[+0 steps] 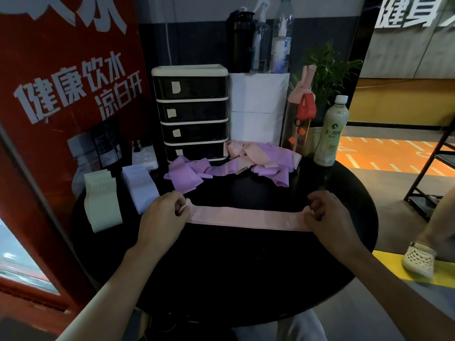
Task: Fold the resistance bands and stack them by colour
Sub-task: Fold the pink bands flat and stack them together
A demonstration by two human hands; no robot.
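We note the left hand [164, 212] and right hand [327, 212] each pinching an end of the pink band [246, 217], stretched between them. Uneven tension could snap one end free.

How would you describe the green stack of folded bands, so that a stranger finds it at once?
Start at the round black table. At its left edge, beside the red sign, two folded stacks lie side by side. The green stack is the one nearer the sign; its neighbour, the white stack, is bluish white.
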